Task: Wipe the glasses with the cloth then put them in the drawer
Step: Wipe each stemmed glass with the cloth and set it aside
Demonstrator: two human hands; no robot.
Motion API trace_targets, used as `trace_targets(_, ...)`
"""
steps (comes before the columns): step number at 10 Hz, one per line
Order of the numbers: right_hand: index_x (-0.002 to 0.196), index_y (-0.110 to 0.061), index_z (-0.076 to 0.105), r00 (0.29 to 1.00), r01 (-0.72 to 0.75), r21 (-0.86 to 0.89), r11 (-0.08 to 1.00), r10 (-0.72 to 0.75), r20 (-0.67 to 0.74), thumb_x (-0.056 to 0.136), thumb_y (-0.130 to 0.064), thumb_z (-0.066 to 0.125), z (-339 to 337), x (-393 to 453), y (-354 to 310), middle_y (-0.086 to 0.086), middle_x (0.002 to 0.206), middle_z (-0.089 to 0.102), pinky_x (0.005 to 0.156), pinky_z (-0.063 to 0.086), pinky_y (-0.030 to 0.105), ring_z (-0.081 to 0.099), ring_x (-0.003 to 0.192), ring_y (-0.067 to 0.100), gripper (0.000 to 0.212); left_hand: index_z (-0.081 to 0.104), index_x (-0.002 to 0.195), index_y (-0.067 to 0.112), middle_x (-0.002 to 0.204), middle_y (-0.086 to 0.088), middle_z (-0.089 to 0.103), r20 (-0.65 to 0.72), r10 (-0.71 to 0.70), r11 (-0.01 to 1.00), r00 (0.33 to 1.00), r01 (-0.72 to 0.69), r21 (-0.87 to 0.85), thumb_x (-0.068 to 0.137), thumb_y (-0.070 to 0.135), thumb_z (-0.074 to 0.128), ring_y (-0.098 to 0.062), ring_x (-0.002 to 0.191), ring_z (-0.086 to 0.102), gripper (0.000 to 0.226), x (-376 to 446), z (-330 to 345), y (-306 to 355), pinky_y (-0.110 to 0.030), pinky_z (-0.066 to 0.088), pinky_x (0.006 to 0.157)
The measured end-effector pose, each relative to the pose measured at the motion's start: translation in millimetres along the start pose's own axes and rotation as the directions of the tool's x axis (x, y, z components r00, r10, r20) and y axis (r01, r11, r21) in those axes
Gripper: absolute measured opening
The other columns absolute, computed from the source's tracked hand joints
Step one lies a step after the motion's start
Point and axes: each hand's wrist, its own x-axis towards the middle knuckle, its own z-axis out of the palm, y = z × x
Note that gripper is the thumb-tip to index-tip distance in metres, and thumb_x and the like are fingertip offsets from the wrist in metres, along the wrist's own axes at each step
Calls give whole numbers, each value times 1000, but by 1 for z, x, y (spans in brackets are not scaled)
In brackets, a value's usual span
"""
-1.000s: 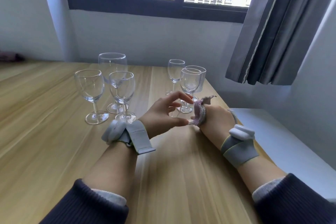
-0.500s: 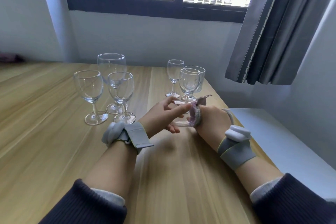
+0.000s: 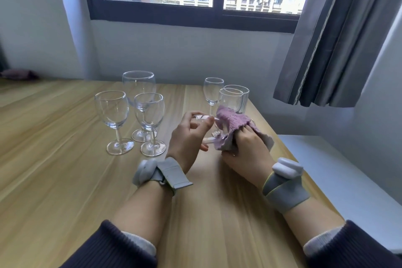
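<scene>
My left hand (image 3: 187, 139) grips the round foot of a clear wine glass (image 3: 202, 118) that lies sideways above the wooden table (image 3: 65, 169). A purple cloth (image 3: 232, 124) wraps the bowl end of that glass, and my right hand (image 3: 245, 154) grips the glass through the cloth. The bowl is hidden under the cloth. Three empty wine glasses (image 3: 148, 111) stand in a group to the left of my hands. Behind the cloth stand two more wine glasses (image 3: 213, 91) and a ribbed tumbler (image 3: 243, 98). No drawer is in view.
The table's right edge runs just beside my right hand, with a lower white surface (image 3: 348, 169) beyond it. A grey curtain (image 3: 337, 39) hangs at the right, and a wall with a window stands behind the table. Bare tabletop stretches to the left and in front.
The cloth, bunched small in my right hand before, now spreads over the glass bowl. My right hand has turned and both hands have shifted a little on the sideways glass.
</scene>
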Motion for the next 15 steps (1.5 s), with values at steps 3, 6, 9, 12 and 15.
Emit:
trace_targets(3,125,4,52,997,3,193,981,12,-78,80,-16,43,1,-4,-8,20,122,55,93,27,19,47,114,33,49,57,112,16,95,-5,65,-130,-11,995,991,-2,-95,87,45,59,-22,49,55,38,4,-5,1,-23,44,45)
trace_targets(6,103,-17,50,985,20,510,860,70,-156,91,-23,50,0,-5,-15,-6,93,54,77,35,9,49,81,0,14,58,100,21,99,-13,63,-95,-147,965,985,122,-230,93,40,57,-25,53,55,20,8,-5,4,-22,45,45)
trace_targets(9,116,5,63,973,71,166,984,-31,-228,80,-12,57,6,-3,-2,20,116,65,91,32,13,60,105,29,41,59,98,22,98,-16,64,-25,-171,964,985,162,-210,91,43,58,-21,56,57,22,4,-2,6,-23,43,45)
trace_targets(12,100,14,64,889,-176,433,884,331,-315,86,4,58,-2,7,-6,6,76,59,74,46,18,57,75,-2,19,62,100,18,92,-14,65,-95,-140,984,986,128,-124,68,57,57,-20,41,48,51,2,-5,7,-24,36,40)
trace_targets(15,76,-18,66,781,121,825,552,460,-423,94,-5,54,-32,12,20,-18,60,58,59,42,18,48,62,-4,25,58,87,18,92,-18,65,-175,-173,978,969,148,-146,93,45,51,-21,44,44,28,10,-14,4,-18,28,35)
